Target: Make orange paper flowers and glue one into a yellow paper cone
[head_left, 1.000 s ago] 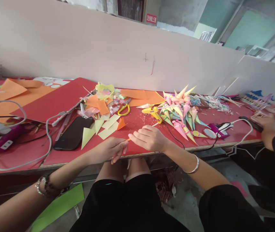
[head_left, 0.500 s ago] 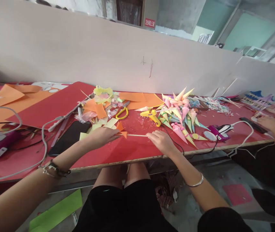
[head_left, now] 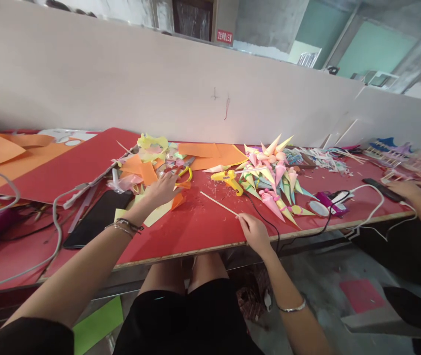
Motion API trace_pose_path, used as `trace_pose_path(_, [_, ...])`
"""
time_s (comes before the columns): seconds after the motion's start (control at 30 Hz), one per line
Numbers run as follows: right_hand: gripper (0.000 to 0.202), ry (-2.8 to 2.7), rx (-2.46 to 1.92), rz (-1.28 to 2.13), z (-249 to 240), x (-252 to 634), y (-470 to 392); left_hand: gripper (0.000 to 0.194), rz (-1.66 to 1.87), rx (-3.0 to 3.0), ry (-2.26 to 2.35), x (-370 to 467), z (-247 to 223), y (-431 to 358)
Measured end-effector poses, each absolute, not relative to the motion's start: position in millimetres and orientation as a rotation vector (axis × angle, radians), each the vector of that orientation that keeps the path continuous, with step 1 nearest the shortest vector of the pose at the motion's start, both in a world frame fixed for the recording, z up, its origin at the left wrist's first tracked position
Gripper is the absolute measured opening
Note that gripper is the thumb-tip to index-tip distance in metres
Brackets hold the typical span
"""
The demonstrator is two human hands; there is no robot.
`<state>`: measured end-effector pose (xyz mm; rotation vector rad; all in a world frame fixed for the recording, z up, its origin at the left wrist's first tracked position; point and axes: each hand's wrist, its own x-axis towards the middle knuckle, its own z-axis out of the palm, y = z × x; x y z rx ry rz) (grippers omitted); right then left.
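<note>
My right hand [head_left: 255, 232] pinches one end of a thin pale stick [head_left: 218, 203], which slants up and left just over the red tabletop. My left hand [head_left: 163, 189] reaches forward over paper scraps, fingers stretched toward scissors with yellow handles [head_left: 186, 174]. Its fingertips are close to the handles; whether they touch is unclear. Folded orange paper [head_left: 177, 201] lies beside that hand, partly covered by it. A yellow glue gun [head_left: 228, 180] rests on its side beyond the stick. A pile of pastel paper cones [head_left: 279, 170] sits right of it.
A black phone [head_left: 97, 219] and a red board [head_left: 70, 170] lie to the left. Cables and a purple power strip [head_left: 332, 203] are on the right. Loose sticks [head_left: 331, 160] lie at the back. A co-worker's hand [head_left: 404, 190] is at the far right.
My left hand has left the stick and moved forward toward the scissors. The orange paper is off the stick, whose free end now points up-left in my right hand.
</note>
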<state>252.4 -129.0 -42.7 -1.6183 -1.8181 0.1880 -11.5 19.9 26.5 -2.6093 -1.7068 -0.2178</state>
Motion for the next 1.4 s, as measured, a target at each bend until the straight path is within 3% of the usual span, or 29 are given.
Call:
trace_pose_path(0.13, [0.029, -1.812, -1.646, 0.207, -43.5, 253.1, -129.9, 0.046, -0.399, -2.568, -1.945, -26.8, 17.8, 6.8])
trace_pose_path(0.23, [0.030, -1.793, -1.677, 0.212, -43.8, 252.1, -130.5, 0.048, -0.338, -2.685, -2.045, -32.4, 14.0, -12.4])
trace_pose_path(0.4, [0.033, -1.775, -1.695, 0.197, -43.9, 252.7, -131.2, 0.059, -0.310, -2.578, -1.897, -20.7, 2.9, -30.5])
trace_pose_path(0.67, [0.030, -1.900, -1.521, 0.268, -40.7, 253.3, -132.2, 0.024, -0.485, -2.770, -1.912, -9.4, -8.0, -15.1])
trace_pose_path(0.93, [0.027, -2.109, -1.469, 0.126, -18.3, 228.7, -124.3, 0.044, -0.900, -3.024, -1.908, -20.0, 17.6, -27.1])
trace_pose_path(1.4, [0.024, -2.207, -1.450, 0.009, 0.6, 206.6, -105.8, 0.034, -0.757, -3.196, -1.644, -6.0, 18.6, -49.4])
